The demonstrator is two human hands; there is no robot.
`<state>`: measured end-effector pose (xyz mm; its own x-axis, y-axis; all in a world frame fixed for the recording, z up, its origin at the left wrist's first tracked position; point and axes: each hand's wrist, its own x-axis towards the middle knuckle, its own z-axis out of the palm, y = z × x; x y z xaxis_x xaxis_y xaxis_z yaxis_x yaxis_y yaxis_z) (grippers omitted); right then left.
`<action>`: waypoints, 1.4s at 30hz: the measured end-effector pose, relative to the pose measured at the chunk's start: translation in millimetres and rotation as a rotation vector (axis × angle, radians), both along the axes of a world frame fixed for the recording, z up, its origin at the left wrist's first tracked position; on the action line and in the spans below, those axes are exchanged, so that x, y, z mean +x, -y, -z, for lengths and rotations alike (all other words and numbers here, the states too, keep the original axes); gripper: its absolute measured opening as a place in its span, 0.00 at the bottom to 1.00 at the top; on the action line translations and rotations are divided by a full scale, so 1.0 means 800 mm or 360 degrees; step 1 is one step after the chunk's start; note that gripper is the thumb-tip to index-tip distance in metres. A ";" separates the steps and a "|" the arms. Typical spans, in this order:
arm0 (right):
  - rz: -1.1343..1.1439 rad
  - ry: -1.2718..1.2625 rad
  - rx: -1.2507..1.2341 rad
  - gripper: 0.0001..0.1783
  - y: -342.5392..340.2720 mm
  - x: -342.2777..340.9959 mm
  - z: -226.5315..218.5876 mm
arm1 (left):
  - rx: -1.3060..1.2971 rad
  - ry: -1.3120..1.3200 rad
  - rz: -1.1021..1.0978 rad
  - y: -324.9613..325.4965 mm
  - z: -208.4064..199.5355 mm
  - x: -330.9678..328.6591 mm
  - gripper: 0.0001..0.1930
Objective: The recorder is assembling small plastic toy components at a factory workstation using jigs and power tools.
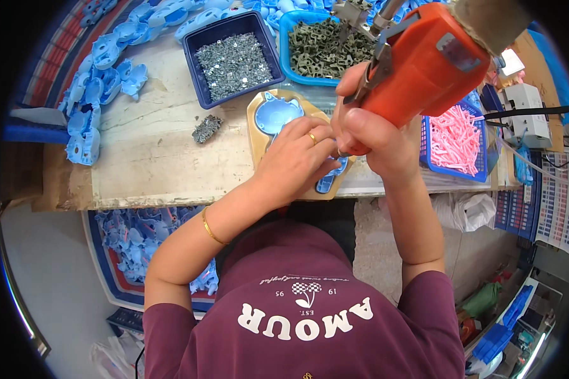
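Note:
My right hand [380,140] is wrapped round the body of an orange power screwdriver [417,72], its lower end pointing down at the work. Below it, a light-blue plastic shell [277,116] lies in a tan shaped holder [257,134] near the table's front edge. My left hand [296,150] reaches over the shell with its fingers curled together beside the screwdriver's tip. What those fingertips pinch, if anything, is hidden. Part of the shell shows past the fingers at the holder's lower right.
Small silver screws fill a navy tray [203,101]; dark metal clips fill a bright-blue tray [325,81]. A small metal heap [207,129] lies to the left. Pink parts sit in a blue basket [427,151] at right. Blue shells [101,88] line the far left; more fill a bin [101,265] below.

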<state>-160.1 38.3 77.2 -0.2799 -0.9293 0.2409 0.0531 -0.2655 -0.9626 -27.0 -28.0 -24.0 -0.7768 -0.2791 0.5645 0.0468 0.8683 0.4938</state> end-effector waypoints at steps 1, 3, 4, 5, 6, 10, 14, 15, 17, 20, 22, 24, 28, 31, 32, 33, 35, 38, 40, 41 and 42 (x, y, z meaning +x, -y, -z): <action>0.0002 0.0000 0.0002 0.18 0.000 0.000 0.002 | 0.0051 -0.0010 -0.0006 -0.001 0.000 0.000 0.19; 0.0062 -0.0048 -0.0027 0.17 0.001 -0.003 0.012 | 0.0034 0.0012 -0.0052 -0.002 -0.006 0.005 0.19; 0.0066 -0.0048 -0.0023 0.17 0.002 -0.005 0.016 | 0.0014 0.0033 -0.0101 -0.002 -0.009 0.007 0.20; 0.0094 -0.0052 -0.0006 0.17 0.003 -0.007 0.021 | 0.0018 0.0033 -0.0097 0.000 -0.010 0.010 0.20; 0.0118 -0.0053 0.0010 0.17 0.005 -0.007 0.024 | -0.0018 0.0101 -0.0113 0.002 -0.012 0.015 0.20; 0.0058 0.0020 0.0018 0.16 0.008 -0.007 0.035 | -0.0089 0.0242 -0.0153 0.004 -0.010 0.024 0.19; 0.0109 -0.0003 0.0064 0.14 0.004 -0.005 0.046 | -0.0166 0.0313 -0.0134 0.005 -0.003 0.029 0.17; 0.0148 -0.0040 0.0074 0.13 0.002 -0.005 0.048 | -0.0132 0.0325 -0.0138 0.005 0.000 0.029 0.17; 0.0162 -0.0086 0.0044 0.13 0.000 -0.004 0.057 | -0.0096 0.0337 -0.0139 0.005 0.001 0.029 0.16; 0.0189 -0.0097 0.0035 0.13 0.001 -0.004 0.060 | -0.0089 0.0347 -0.0150 0.005 0.001 0.028 0.16; 0.0205 -0.0060 0.0057 0.13 0.003 -0.002 0.057 | -0.0059 0.0363 -0.0143 0.005 -0.001 0.029 0.16; 0.0184 0.0064 0.0094 0.16 0.005 0.001 0.047 | -0.0066 0.0359 -0.0148 0.004 0.001 0.030 0.17; 0.0109 -0.0198 0.0006 0.19 0.009 -0.002 0.032 | -0.0082 0.0350 -0.0168 0.002 -0.001 0.032 0.18; -0.0167 -0.0356 -0.0067 0.22 0.019 0.002 0.007 | -0.0011 0.0295 -0.0195 0.000 -0.012 0.043 0.18; -0.0030 -0.0427 -0.0273 0.22 0.023 0.013 0.000 | -0.0020 0.0291 -0.0203 -0.001 -0.011 0.048 0.18; 0.0104 -0.0506 -0.0483 0.23 0.026 0.021 -0.013 | -0.0014 0.0275 -0.0242 -0.002 -0.010 0.053 0.17; 0.0180 -0.0854 -0.0537 0.21 0.024 0.014 -0.043 | -0.0020 0.0270 -0.0337 -0.003 -0.003 0.071 0.17; 0.0760 -0.1336 -0.0598 0.17 -0.003 -0.017 -0.106 | -0.0024 0.0241 -0.0346 -0.012 0.001 0.086 0.19; 0.1159 -0.1470 -0.0654 0.15 0.033 -0.049 -0.137 | -0.0030 0.0227 -0.0321 -0.018 0.003 0.082 0.21; 0.1057 -0.1193 -0.0732 0.20 0.071 -0.048 -0.149 | -0.0032 0.0217 -0.0322 -0.019 0.005 0.085 0.22; 0.0960 -0.0922 -0.0798 0.29 0.098 -0.051 -0.156 | -0.0032 0.0215 -0.0333 -0.020 0.007 0.086 0.22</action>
